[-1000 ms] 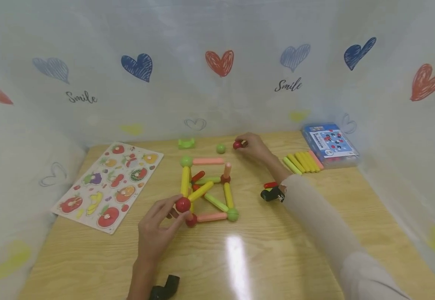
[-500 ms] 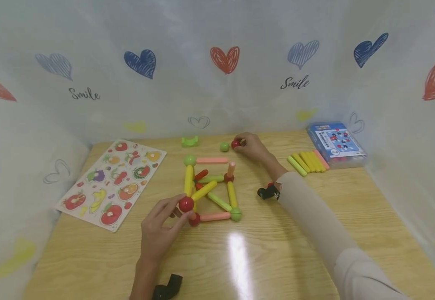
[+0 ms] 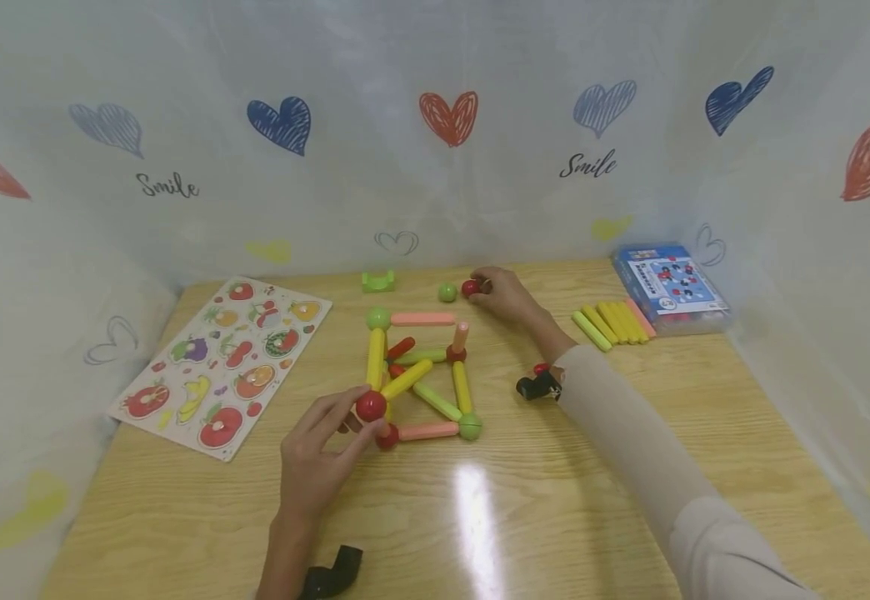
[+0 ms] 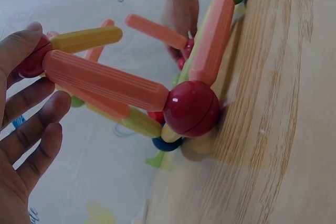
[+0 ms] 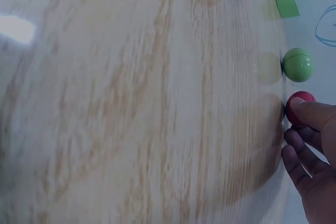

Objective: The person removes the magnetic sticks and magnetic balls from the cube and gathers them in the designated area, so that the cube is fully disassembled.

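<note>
My left hand (image 3: 322,454) pinches a red ball (image 3: 371,406) at an upper corner of a stick-and-ball frame on the table. In the left wrist view, a yellow stick (image 4: 86,39) and a salmon stick (image 4: 107,80) run from that ball. The salmon one reaches down to a lower red ball (image 4: 191,108). At the far edge of the table, my right hand (image 3: 510,298) holds another red ball (image 3: 470,287) between thumb and fingers. A loose green ball (image 3: 447,292) lies just left of it. Part of the held red ball is hidden by the thumb (image 5: 317,114).
Yellow, green and salmon sticks (image 3: 615,322) lie in a row at the right, beside a blue-lidded box (image 3: 671,287). A fruit puzzle board (image 3: 225,367) lies at the left. Behind the frame sits a green curved piece (image 3: 378,282). A curtain (image 3: 345,200) surrounds the table.
The right hand, with its red ball, has come slightly nearer to the loose green ball. The left hand keeps its hold at the frame's corner. The head view has shifted a little.
</note>
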The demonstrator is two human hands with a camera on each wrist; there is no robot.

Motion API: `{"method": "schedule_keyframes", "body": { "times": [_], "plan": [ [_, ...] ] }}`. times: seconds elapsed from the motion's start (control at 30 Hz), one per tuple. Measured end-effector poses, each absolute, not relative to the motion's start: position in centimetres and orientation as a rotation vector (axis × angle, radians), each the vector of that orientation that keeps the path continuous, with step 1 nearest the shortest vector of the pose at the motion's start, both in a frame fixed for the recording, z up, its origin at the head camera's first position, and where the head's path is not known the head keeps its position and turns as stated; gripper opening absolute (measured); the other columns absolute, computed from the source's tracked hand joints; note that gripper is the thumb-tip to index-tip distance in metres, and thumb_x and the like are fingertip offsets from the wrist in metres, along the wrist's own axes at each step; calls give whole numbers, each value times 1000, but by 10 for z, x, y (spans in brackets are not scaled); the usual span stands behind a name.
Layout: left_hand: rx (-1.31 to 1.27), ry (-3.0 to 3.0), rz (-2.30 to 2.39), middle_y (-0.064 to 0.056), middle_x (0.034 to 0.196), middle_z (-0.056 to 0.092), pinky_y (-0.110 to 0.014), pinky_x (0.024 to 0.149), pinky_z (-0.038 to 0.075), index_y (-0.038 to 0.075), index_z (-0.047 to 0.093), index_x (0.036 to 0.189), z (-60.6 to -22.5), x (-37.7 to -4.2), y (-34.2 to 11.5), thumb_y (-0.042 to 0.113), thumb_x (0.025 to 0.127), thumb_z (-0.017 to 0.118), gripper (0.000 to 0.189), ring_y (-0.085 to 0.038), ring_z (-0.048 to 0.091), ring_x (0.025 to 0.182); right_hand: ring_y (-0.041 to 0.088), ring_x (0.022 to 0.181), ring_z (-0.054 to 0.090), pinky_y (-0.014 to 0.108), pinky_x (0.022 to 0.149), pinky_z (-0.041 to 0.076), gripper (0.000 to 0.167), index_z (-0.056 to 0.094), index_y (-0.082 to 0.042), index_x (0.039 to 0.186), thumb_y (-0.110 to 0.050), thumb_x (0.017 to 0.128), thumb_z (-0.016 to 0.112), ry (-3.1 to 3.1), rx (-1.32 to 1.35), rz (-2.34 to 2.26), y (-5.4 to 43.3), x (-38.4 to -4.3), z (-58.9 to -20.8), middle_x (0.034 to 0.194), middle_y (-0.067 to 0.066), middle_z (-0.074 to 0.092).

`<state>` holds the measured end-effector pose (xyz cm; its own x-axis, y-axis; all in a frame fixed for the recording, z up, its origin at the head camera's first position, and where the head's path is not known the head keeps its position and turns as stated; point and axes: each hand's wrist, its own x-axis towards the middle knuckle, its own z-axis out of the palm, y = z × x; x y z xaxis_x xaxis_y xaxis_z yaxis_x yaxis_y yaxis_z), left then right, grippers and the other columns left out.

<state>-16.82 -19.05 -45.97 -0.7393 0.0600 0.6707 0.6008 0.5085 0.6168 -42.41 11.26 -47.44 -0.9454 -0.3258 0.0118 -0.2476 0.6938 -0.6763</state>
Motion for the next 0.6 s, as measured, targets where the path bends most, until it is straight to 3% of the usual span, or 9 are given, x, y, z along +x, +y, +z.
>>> {"method": "schedule_keyframes", "body": {
  "times": [0.2, 0.3, 0.5, 0.6],
  "plan": [
    [-547, -2169, -1199, 0, 111, 69, -15, 71, 51, 12, 70, 126, -460, -169, -192, 13, 76, 88, 52, -13, 63, 75, 33, 106, 59, 42, 94, 50, 46, 56, 7, 133, -7, 93, 72, 2809, -478, -1097, 112, -424, -478, 119, 23, 62],
    [-554, -2157, -1203, 0, 111, 69, -14, 71, 51, 12, 70, 125, -460, -169, -192, 16, 78, 87, 50, -14, 63, 75, 34, 107, 60, 42, 94, 50, 48, 54, 8, 134, -6, 92, 72, 2791, -475, -1126, 113, -424, -478, 119, 24, 61],
    [-563, -2142, -1185, -1, 111, 70, -14, 71, 51, 11, 71, 124, -460, -170, -191, 42, 89, 74, 47, -14, 64, 74, 35, 110, 60, 42, 95, 51, 53, 48, 10, 139, -7, 94, 70, 2734, -428, -1191, 115, -423, -479, 122, 25, 60],
    [-568, -2136, -1190, -1, 111, 70, -14, 71, 51, 10, 71, 124, -460, -170, -191, 42, 89, 74, 48, -14, 64, 74, 34, 112, 60, 41, 96, 50, 52, 48, 9, 139, -9, 95, 69, 2729, -404, -1189, 116, -423, -481, 124, 24, 59]
  ]
}}
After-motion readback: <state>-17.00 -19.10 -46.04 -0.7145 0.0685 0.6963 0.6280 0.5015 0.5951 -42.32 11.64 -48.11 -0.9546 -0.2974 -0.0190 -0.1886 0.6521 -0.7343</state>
